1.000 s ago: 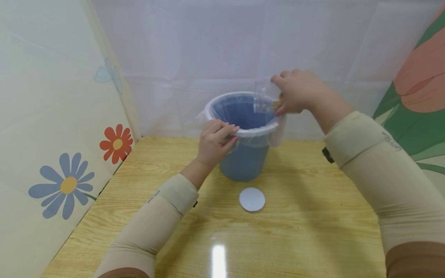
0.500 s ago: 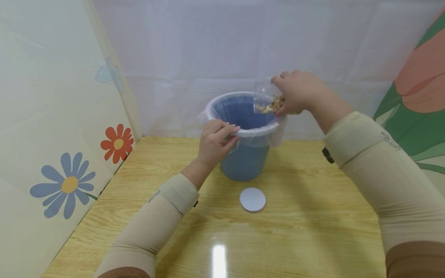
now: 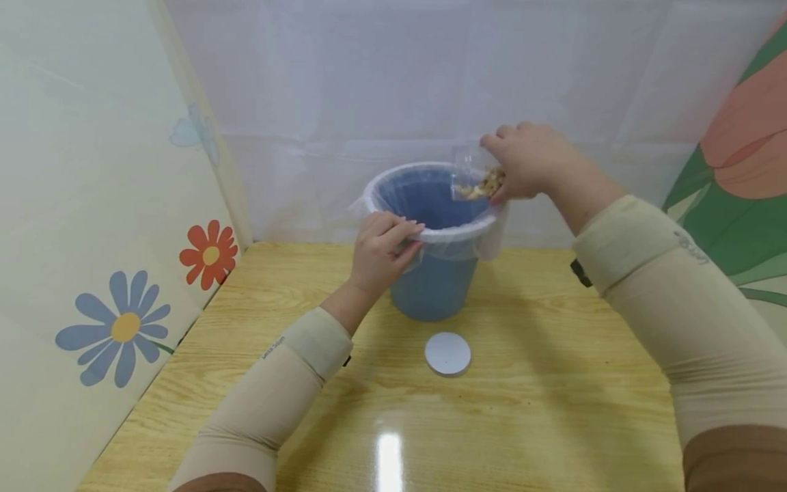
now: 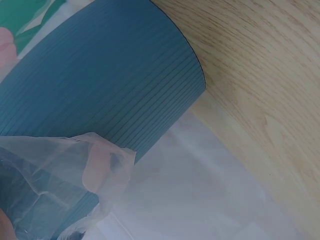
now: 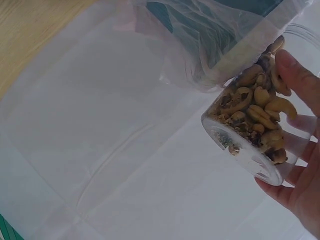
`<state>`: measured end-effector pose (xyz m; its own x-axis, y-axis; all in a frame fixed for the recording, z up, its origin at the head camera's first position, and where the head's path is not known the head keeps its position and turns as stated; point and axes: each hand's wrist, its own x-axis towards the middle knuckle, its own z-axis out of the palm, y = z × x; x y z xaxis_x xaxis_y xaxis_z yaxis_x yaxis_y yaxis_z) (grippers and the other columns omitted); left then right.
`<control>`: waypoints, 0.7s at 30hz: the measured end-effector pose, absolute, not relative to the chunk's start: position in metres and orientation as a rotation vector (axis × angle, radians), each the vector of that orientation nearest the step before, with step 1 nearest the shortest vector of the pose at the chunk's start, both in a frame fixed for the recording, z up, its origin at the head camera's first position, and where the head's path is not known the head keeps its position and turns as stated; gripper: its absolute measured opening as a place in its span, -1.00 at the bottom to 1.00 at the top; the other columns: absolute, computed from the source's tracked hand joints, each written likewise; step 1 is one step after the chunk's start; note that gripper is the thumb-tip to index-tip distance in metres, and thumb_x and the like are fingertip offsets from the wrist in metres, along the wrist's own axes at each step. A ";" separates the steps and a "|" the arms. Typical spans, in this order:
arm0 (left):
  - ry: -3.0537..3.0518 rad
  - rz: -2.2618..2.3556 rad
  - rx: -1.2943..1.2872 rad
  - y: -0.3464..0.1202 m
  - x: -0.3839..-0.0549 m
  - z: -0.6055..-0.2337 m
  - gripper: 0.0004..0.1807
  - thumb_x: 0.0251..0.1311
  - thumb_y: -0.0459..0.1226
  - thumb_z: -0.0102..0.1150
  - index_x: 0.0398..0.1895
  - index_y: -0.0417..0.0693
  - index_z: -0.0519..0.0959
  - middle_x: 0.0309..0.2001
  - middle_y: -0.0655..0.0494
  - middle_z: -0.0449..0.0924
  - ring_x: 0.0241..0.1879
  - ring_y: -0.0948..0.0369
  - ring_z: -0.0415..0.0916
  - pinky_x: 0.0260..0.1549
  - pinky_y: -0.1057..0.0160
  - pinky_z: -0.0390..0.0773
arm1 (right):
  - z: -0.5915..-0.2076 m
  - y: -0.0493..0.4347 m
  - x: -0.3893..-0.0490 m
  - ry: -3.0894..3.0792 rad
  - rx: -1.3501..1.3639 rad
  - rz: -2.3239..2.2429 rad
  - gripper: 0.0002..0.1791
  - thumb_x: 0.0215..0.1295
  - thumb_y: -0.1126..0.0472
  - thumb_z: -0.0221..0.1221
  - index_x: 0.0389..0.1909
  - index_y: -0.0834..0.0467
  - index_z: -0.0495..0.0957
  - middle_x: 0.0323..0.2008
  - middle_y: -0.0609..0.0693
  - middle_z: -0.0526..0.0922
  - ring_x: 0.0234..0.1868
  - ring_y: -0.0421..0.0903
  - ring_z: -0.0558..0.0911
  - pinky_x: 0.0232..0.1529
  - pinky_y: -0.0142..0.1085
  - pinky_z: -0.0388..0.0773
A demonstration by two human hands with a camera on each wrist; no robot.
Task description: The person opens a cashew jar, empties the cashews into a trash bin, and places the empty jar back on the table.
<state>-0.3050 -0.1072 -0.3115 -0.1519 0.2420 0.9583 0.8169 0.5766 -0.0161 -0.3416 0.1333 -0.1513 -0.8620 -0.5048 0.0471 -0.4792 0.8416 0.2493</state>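
Observation:
A blue trash bin (image 3: pixel 430 287) stands on the table, lined with a thin clear plastic bag (image 4: pixel 60 165) folded over its white rim. My left hand (image 3: pixel 382 247) grips the rim at the near left, fingers on top and thumb below, with the liner under them. Over the bin's right side my right hand (image 3: pixel 530 162) holds a clear jar (image 5: pixel 250 160), tipped on its side with its threaded mouth toward the bin. Cashews and other nuts (image 5: pixel 257 107) lie inside along the jar's wall, with crumbs near its bottom.
A round white lid (image 3: pixel 447 353) lies flat on the wood-grain table (image 3: pixel 522 424) in front of the bin. Behind the bin hangs a white sheet (image 3: pixel 344 75). Flower-printed panels (image 3: pixel 111 225) border the left and right sides.
Inside the tipped jar the nuts have slid from beside the right hand's fingers toward the mouth, and more of them show. Both hands stay nearly where they were.

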 end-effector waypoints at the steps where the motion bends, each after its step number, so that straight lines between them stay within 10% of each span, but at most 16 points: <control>1: -1.691 -0.643 -0.889 -0.107 -0.305 -0.312 -0.80 -0.08 -0.22 0.36 -0.34 -0.05 0.68 -0.40 0.05 0.55 -0.36 0.10 0.44 -0.27 0.17 0.43 | -0.151 0.133 -0.342 -2.901 0.784 -0.359 0.17 -0.22 -0.31 0.32 0.35 0.18 0.03 0.19 0.27 0.26 0.11 0.30 0.27 0.09 0.25 0.19; 21: -1.678 -0.649 -0.899 -0.108 -0.304 -0.312 -0.80 -0.08 -0.23 0.36 -0.34 -0.06 0.68 -0.40 0.05 0.56 -0.35 0.09 0.45 -0.29 0.16 0.44 | -0.151 0.135 -0.341 -2.825 0.853 -0.512 0.14 -0.17 -0.28 0.32 0.34 0.26 0.04 0.14 0.31 0.28 0.06 0.31 0.30 0.00 0.21 0.29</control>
